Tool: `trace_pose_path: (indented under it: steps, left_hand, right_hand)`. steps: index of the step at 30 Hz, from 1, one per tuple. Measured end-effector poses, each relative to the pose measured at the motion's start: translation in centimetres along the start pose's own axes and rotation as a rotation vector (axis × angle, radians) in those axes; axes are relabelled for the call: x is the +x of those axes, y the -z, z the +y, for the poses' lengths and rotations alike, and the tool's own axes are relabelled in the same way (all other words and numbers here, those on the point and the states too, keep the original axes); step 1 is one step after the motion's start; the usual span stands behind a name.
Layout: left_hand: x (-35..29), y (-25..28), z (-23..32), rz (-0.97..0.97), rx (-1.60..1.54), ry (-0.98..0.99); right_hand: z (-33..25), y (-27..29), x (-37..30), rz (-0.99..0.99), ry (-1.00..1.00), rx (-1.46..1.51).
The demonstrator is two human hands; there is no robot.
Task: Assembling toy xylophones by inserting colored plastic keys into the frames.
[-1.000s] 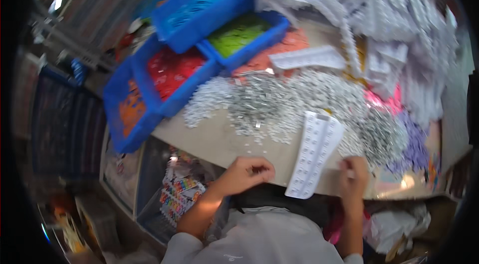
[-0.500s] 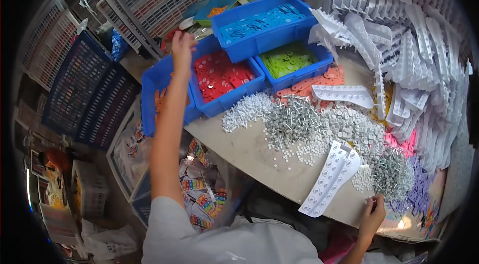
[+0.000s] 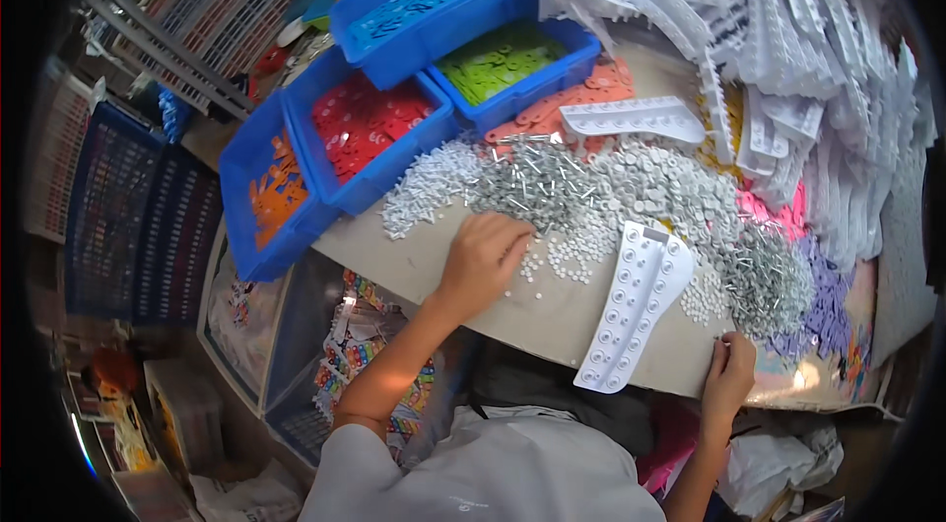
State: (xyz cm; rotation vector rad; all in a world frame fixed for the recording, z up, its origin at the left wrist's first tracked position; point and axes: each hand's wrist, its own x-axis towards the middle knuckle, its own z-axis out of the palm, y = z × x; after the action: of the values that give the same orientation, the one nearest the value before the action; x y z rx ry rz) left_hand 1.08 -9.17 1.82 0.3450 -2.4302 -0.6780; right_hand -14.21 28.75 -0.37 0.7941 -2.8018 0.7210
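Observation:
My left hand [image 3: 485, 261] is over the table beside a heap of metal screws [image 3: 542, 177] and small white discs [image 3: 576, 261]. Its fingers are curled together with the tips at the heap; what lies between them, if anything, is hidden. My right hand [image 3: 729, 372] rests at the table's front edge, thumb and fingers pinched; I cannot make out anything in them. Between the two hands lies a long white plastic piece [image 3: 636, 310] with rows of round studs, slanting over the front edge. White plastic pegs [image 3: 426, 189] and round white caps [image 3: 655, 177] are heaped behind.
Blue bins hold orange pieces [image 3: 278, 192], red pieces [image 3: 365, 128], green pieces [image 3: 501, 64] and blue pieces [image 3: 439, 0]. White studded pieces [image 3: 788, 59] are stacked high at the right. Purple pieces [image 3: 820, 300] lie near more metal screws [image 3: 769, 285]. Blue crates [image 3: 143, 216] stand left.
My left hand has come back from beyond the bins to the screw heap, its fingers now curled. My right hand stays pinched at the table edge. The whole view has shifted.

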Motion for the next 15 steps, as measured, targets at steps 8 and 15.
trace_pose_path:
  steps: [8,15]
  left_hand:
    - [3.4,-1.0,1.1,0.023,0.127,-0.011]
    - [3.2,-3.1,1.2,-0.062,0.312,-0.020]
  right_hand:
    - [-0.1,-1.1,-0.8,0.048,-0.145,0.134]
    - [-3.5,-1.6,-0.2,0.016,-0.022,0.337]
